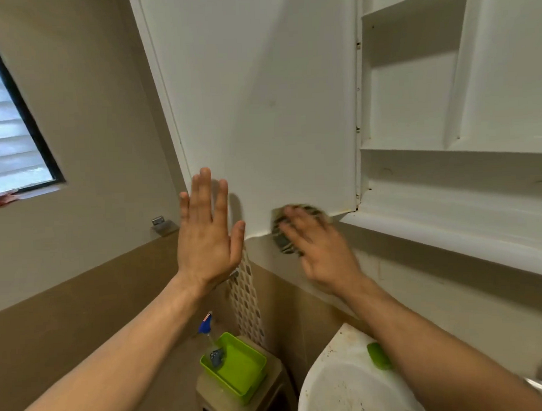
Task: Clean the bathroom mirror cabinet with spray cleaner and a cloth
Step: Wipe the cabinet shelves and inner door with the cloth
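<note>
Head view: my right hand point(314, 237), fingers flat, presses cloth point(283, 232) on door point(260, 98) bottom edge.
Left hand point(206, 226): splayed, empty, bracing door's lower-left corner.
Unwiped panel: lies upward.

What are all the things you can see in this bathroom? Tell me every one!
White open cabinet door: one, centre, swung out.
White cabinet shelves: empty, upper right.
Dark patterned cloth: one, at the door's bottom edge.
Lime-green plastic tray: one, on a brown stool, bottom centre.
Blue-topped spray bottle: one, beside the tray.
White stained sink: one, bottom right.
Green soap-like item: one, on the sink rim.
Window with blinds: one, left.
Left hand: open, at the door's lower left corner.
Right hand: pressing the cloth, blurred.
</note>
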A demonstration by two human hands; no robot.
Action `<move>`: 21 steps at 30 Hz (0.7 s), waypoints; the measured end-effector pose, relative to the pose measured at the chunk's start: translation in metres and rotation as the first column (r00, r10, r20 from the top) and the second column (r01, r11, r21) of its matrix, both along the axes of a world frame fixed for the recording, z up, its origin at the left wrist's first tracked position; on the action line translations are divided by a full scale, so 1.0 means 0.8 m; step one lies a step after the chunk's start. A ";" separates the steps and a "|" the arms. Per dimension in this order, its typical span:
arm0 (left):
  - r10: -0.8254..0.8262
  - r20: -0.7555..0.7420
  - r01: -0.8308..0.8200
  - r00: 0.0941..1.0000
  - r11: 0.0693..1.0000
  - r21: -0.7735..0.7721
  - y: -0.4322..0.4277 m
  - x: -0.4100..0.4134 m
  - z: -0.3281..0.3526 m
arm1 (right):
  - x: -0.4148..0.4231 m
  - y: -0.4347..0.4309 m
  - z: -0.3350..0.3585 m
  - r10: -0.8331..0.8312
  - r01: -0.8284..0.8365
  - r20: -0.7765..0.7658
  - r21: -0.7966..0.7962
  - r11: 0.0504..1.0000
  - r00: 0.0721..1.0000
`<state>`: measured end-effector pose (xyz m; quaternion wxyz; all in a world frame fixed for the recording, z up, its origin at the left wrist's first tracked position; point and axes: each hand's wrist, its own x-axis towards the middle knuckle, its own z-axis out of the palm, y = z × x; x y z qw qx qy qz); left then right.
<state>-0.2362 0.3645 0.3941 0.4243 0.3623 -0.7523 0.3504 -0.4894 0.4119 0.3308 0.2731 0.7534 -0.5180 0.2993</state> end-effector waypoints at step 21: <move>0.141 0.590 0.028 0.795 0.963 -0.267 -0.045 -0.136 0.199 | 0.093 -0.004 0.015 -0.320 0.302 0.687 0.151 0.941 0.652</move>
